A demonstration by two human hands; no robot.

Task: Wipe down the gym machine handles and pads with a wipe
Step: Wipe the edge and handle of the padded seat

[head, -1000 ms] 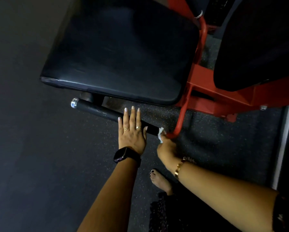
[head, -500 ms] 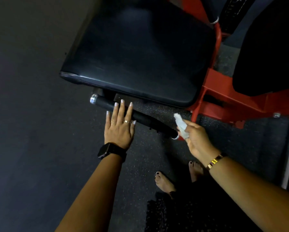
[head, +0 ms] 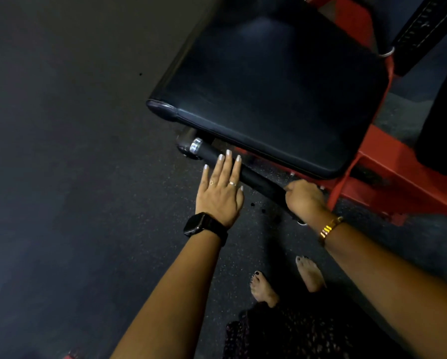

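Note:
A black handle bar [head: 259, 181] with a chrome end cap [head: 196, 145] runs just below the front edge of the large black seat pad [head: 274, 94]. My left hand [head: 219, 193] lies flat with straight fingers, its fingertips resting on the bar's left part. My right hand [head: 304, 198] is curled round the bar near its right end, by the red frame. The white wipe is hidden under that hand's fingers.
The red machine frame [head: 388, 182] stands to the right, with a second black pad [head: 442, 130] above it. A black adjustment strip [head: 424, 24] crosses the top right corner. My bare feet [head: 263, 288] stand on dark speckled rubber floor, which stretches to the left.
My right hand, which held the wipe up in the air beside the bar's end, has come down and closed round the bar. The left hand stays flat on the bar. The view shifted left.

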